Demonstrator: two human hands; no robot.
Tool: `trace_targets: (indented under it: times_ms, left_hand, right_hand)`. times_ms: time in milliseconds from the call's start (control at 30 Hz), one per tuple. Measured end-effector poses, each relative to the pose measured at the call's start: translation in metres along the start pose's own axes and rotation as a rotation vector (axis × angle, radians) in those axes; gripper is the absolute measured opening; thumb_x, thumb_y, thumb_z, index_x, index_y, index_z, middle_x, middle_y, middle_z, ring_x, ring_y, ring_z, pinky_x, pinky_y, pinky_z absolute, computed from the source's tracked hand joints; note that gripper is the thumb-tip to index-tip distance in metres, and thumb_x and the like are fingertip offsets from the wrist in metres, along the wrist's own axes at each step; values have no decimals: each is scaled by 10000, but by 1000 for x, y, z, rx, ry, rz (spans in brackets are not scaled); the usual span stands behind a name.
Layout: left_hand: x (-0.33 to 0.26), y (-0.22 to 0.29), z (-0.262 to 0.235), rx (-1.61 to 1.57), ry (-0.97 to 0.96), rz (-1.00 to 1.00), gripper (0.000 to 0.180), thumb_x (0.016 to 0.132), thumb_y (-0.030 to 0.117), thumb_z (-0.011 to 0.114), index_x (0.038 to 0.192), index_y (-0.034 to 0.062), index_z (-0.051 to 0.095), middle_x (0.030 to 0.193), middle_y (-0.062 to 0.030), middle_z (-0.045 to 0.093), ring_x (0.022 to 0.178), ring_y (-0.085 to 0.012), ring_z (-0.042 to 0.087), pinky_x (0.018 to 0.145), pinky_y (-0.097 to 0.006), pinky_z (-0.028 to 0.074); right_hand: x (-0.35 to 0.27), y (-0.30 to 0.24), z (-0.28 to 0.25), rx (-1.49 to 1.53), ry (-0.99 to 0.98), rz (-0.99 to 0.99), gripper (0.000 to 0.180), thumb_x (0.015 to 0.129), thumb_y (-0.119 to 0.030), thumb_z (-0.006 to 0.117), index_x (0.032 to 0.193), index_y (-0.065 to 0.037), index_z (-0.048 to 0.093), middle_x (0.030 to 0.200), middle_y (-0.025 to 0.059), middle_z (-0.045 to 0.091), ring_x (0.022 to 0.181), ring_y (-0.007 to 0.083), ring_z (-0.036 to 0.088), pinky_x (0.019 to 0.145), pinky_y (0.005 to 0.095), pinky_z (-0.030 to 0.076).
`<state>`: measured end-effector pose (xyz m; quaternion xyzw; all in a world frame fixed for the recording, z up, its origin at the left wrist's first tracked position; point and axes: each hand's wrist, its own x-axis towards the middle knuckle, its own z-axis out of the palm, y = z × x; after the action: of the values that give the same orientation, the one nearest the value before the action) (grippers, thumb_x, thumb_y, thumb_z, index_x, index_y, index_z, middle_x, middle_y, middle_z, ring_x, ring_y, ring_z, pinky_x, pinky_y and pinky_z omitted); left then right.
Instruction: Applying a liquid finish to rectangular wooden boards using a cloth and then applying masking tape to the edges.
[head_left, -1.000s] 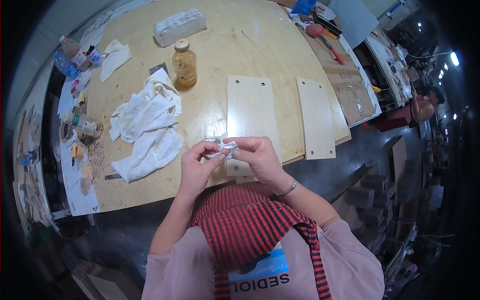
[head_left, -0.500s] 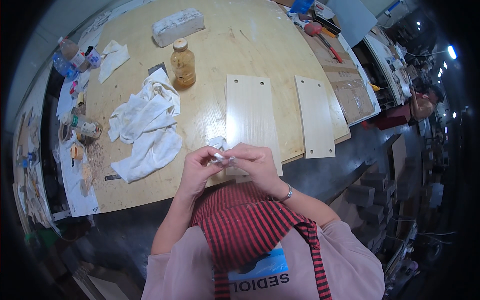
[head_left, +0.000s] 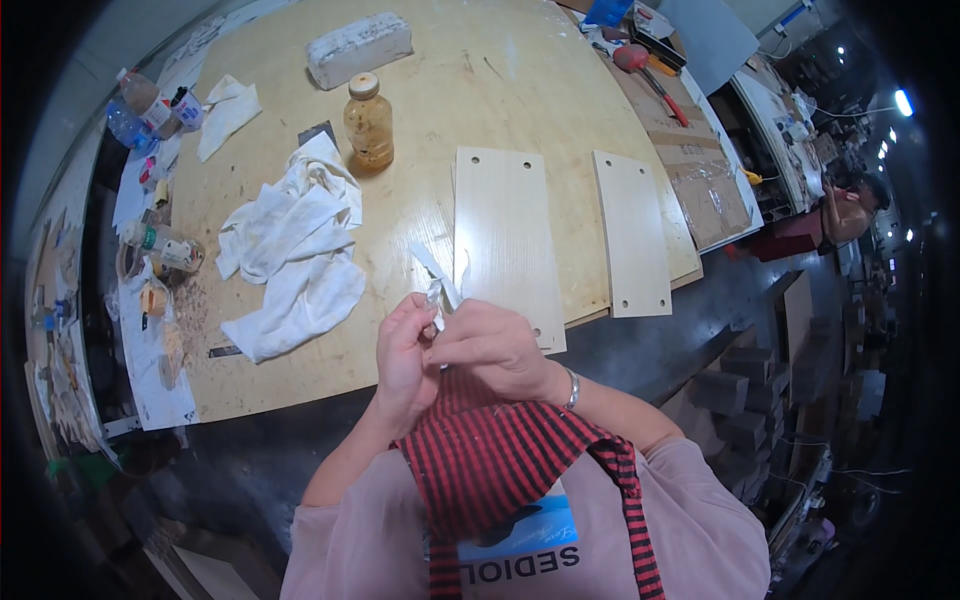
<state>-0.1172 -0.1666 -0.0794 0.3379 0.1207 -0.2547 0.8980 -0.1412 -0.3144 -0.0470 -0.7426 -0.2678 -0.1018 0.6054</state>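
Just off the table's front edge, my left hand (head_left: 404, 335) and my right hand (head_left: 492, 345) come together around a thin white strip (head_left: 436, 272), which looks like paper or tape. My left fingers pinch the strip low down, and its loose ends stick up past them. The right hand's fingers are curled closed against the left; what lies within them is partly hidden. Beyond my hands lies a pale wooden panel (head_left: 502, 235) with small round holes at its corners. A second, narrower panel (head_left: 633, 235) lies to its right.
A crumpled white cloth (head_left: 295, 255) lies on the table (head_left: 450, 100) at left. Behind it stand a jar of amber liquid (head_left: 369, 130) and a white block (head_left: 358, 50). Bottles (head_left: 145, 105) line the left edge. A red-handled hammer (head_left: 650, 80) rests on cardboard at right; another person (head_left: 835, 215) is farther off.
The white strip now extends upward from my fingers, where it was bunched between them. My right hand has turned and moved slightly down and toward me.
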Motion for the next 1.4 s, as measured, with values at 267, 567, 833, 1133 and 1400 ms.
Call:
trace_targets:
  times_ms: [267,567,833,1133,1400]
  left_hand:
    - [-4,1,4,400,4,386,60,919,13,524,976,31,531,815,-23,578,677,-60,518,590,-187,407]
    - [-5,19,1,970,-246,617,42,874,15,627,910,2,610,829,-28,615,737,-74,531,640,-210,414]
    - [-9,31,14,1018,-245,584,66,786,-3,676,836,-5,632,767,-44,633,690,-89,581,622,-223,450]
    - [-9,39,11,795,-259,247,71,785,4,680,845,-8,642,775,-8,633,741,-61,568,662,-202,435]
    - [-11,37,13,672,-228,203,61,827,-10,666,888,-11,675,802,-23,655,723,-41,547,653,-197,433]
  right_hand:
    - [5,8,-2,679,361,734,145,906,-3,565,1021,27,647,893,99,691,791,143,651,694,263,521]
    - [3,5,-10,632,390,718,137,844,-11,678,954,18,602,782,65,649,655,87,617,580,203,498]
    - [2,-12,-23,323,175,566,105,837,21,651,935,51,629,810,49,653,713,85,630,639,206,522]
    - [1,-10,-24,234,69,526,83,790,-5,712,867,11,685,818,58,673,738,84,623,659,208,506]
    - [-2,-9,-24,450,128,536,79,809,4,699,877,34,673,842,55,662,711,82,625,627,199,489]
